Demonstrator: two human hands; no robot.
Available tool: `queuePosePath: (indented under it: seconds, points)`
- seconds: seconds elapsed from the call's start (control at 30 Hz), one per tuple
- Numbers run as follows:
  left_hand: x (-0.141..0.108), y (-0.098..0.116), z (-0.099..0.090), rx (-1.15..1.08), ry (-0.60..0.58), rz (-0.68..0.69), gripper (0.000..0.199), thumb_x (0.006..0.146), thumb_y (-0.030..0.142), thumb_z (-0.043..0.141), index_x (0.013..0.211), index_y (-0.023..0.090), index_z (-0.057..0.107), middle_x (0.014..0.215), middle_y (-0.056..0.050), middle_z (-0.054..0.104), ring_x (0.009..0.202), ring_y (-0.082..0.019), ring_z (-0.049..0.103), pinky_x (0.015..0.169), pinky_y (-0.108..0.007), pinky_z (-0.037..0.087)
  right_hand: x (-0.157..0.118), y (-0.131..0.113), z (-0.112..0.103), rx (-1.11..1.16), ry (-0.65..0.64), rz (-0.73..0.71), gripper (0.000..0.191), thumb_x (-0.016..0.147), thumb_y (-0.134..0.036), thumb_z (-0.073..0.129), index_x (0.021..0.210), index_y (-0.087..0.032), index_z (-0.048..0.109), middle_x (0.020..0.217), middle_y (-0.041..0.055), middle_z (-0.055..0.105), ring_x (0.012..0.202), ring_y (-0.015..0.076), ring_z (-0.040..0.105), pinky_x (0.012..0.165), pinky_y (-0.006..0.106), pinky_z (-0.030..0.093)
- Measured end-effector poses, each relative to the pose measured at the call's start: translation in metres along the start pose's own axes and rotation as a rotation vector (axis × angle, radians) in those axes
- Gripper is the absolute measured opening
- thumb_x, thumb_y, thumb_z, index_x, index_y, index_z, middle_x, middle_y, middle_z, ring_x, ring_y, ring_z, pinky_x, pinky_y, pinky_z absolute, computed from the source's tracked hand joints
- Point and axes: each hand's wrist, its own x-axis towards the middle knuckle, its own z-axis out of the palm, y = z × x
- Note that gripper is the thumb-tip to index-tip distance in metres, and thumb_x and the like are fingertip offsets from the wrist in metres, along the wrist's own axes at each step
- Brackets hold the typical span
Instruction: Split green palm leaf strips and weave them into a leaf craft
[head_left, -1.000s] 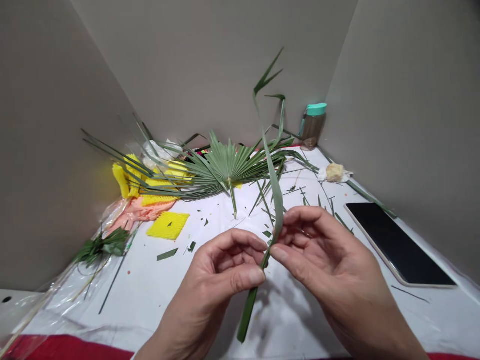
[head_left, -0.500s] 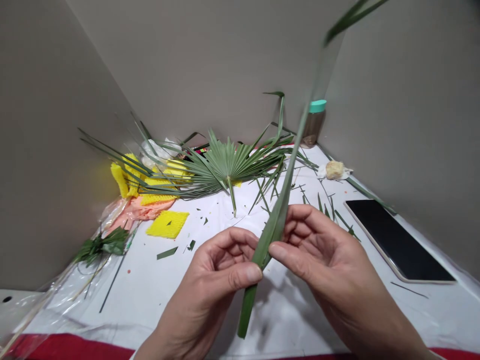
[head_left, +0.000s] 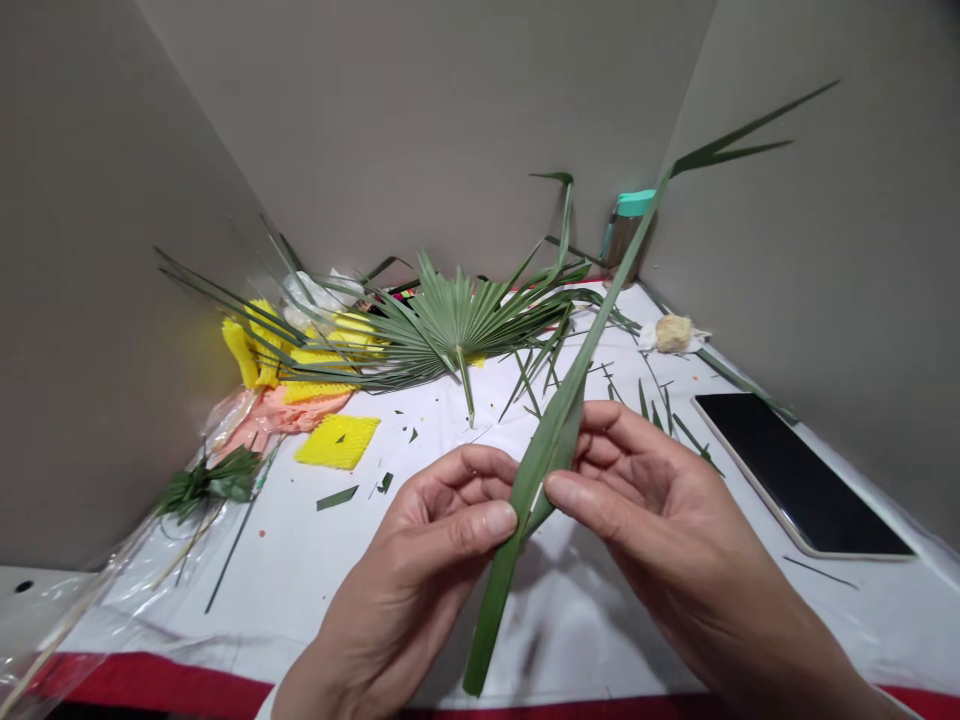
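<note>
A long green palm leaf strip (head_left: 551, 435) slants up to the right between my hands, above the white table. Its far end forks into two drooping tips near the right wall, and its blunt lower end points down toward me. My left hand (head_left: 442, 535) pinches its left edge between thumb and fingers. On the opposite edge, my right hand (head_left: 637, 490) pinches the leaf, thumb on the near face and fingers behind. A fold is spread slightly between the two thumbs, with a narrow gap showing. Behind lies a fan-shaped palm leaf (head_left: 454, 320) with its short stalk toward me.
Yellow foam netting (head_left: 337, 442) and pink material (head_left: 281, 415) lie at left, near a dark green leaf piece (head_left: 210, 485). At right are a phone (head_left: 802, 475), a pale lump on tissue (head_left: 673, 333) and a teal-lidded bottle (head_left: 628, 235). Leaf scraps dot the white cloth (head_left: 300, 570).
The strip's forked tip has swung down and to the right, coming fully into view. The fold between my thumbs is spread wider. Both hands keep their pinch.
</note>
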Motion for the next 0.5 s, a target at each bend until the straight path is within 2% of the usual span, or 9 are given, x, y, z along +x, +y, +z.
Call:
queuePosePath:
  seconds: [0.23,0.33,0.43,0.5]
  points:
    - [0.0005,0.0002,0.0002,-0.029,0.013,-0.038,0.015,0.078,0.012,0.08,0.091,0.017,0.076,0.076,0.001,0.062,0.069,-0.007,0.054,0.069,-0.017,0.045,-0.0028,-0.0023,0.0005,0.015,-0.009,0.03,0.018,0.089,-0.027,0.073,0.105,-0.025,0.064,0.112,0.0041,0.072,0.105,0.0195,0.069,0.09,0.032,0.058]
    - [0.0018,-0.0012,0.0001,-0.005,0.025,-0.044,0.015,0.078,0.015,0.081,0.091,0.018,0.076,0.076,0.001,0.059,0.068,-0.008,0.052,0.069,-0.018,0.045,-0.0012,-0.0023,0.0006,-0.008,-0.011,0.021,0.019,0.09,-0.029,0.073,0.106,-0.026,0.064,0.112,0.0039,0.072,0.105,0.019,0.069,0.091,0.031,0.057]
    - [0.0008,-0.0047,-0.0024,0.176,0.054,0.043,0.017,0.079,0.027,0.08,0.094,0.02,0.074,0.083,-0.001,0.063,0.076,-0.012,0.055,0.072,-0.021,0.046,0.0024,0.0012,-0.0005,-0.048,-0.001,0.01,0.023,0.089,-0.03,0.074,0.107,-0.026,0.061,0.109,0.0031,0.072,0.101,0.0177,0.068,0.09,0.03,0.056]
    - [-0.0005,-0.0083,-0.0063,0.428,0.078,0.194,0.023,0.079,0.036,0.08,0.097,0.022,0.074,0.088,-0.003,0.066,0.083,-0.016,0.058,0.073,-0.024,0.046,0.0061,0.0059,-0.0029,-0.086,0.017,0.027,0.027,0.086,-0.032,0.075,0.108,-0.025,0.06,0.107,0.0031,0.072,0.099,0.0177,0.068,0.089,0.03,0.055]
